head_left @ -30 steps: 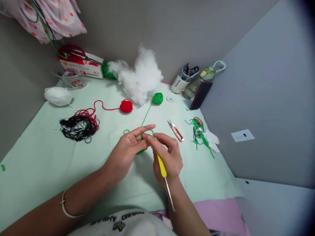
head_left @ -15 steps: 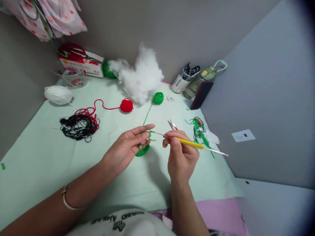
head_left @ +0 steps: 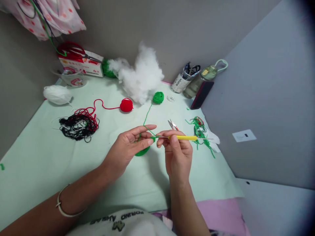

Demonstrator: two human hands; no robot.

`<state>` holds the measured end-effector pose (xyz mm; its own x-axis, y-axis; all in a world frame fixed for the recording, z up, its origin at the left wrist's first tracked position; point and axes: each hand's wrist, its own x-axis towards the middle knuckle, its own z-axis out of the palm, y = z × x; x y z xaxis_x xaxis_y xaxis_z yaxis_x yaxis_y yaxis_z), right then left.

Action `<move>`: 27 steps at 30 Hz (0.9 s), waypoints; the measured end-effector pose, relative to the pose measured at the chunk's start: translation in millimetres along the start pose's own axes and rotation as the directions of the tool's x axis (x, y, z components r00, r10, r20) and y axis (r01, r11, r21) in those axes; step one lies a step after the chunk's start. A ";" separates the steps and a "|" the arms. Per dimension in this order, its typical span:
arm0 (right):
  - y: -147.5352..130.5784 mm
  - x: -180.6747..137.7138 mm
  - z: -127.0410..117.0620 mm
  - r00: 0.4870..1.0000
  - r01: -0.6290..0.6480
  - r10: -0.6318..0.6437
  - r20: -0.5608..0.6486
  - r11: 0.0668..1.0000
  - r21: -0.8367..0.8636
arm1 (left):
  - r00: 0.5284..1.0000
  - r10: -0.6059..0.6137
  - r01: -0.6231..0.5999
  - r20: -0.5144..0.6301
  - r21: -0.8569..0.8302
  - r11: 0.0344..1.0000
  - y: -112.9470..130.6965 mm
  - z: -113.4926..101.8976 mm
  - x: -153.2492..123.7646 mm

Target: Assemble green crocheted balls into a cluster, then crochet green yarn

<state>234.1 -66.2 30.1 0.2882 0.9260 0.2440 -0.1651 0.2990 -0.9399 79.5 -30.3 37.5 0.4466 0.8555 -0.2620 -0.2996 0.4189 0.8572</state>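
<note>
My left hand (head_left: 128, 147) pinches a small piece of green crochet work (head_left: 153, 139) between thumb and fingers. Over its raised forefinger runs a strand of green yarn (head_left: 147, 115), leading back to a small green yarn ball (head_left: 158, 97). My right hand (head_left: 177, 152) grips the yellow handle of a crochet hook (head_left: 183, 137), held nearly level. The hook's thin left end meets the green yarn close to my left thumb; its tip is hard to make out. Below my left fingers shows a rounded green crocheted piece (head_left: 142, 152), partly hidden by the hand.
Small snips (head_left: 173, 125) lie just beyond my right hand. Green yarn scraps (head_left: 200, 131) are to the right, a black yarn tangle (head_left: 78, 126) and a red yarn ball (head_left: 126, 105) to the left. White stuffing (head_left: 142, 75), a pen cup (head_left: 182, 81) and a bottle (head_left: 200, 82) stand behind.
My right hand has shifted slightly left and the hook has turned from slanting to nearly level. My left thumb has moved down and right along the green work.
</note>
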 end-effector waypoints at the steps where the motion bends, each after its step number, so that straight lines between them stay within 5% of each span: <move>1: -1.1 0.3 0.2 1.000 0.003 -0.003 0.002 1.000 0.000 | 1.000 0.007 -0.007 -0.005 0.010 1.000 0.8 -0.3 -0.3; 10: -11.2 -8.2 1.6 0.984 0.178 -0.171 0.051 0.961 -0.211 | 0.994 0.093 -0.084 -0.050 0.164 0.983 5.4 -0.3 -3.1; 20: -3.4 -15.8 1.8 0.824 0.558 -0.477 0.304 0.594 -0.580 | 0.907 0.386 -0.300 -0.169 0.385 0.873 5.2 14.0 -11.3; 24: 4.5 -20.3 0.5 0.759 0.602 -0.559 0.335 0.405 -0.689 | 0.992 0.100 -0.097 -0.080 0.046 0.994 3.0 14.4 -9.1; 27: 1.5 -18.4 0.6 0.811 0.548 -0.523 0.263 0.521 -0.654 | 0.984 -0.150 0.168 0.094 -0.232 0.958 2.8 9.1 -3.0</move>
<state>227.9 -82.7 24.4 0.0719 0.6553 0.7520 0.6890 0.5125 -0.5125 85.0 -34.5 44.7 0.5637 0.7507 -0.3445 -0.4077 0.6157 0.6743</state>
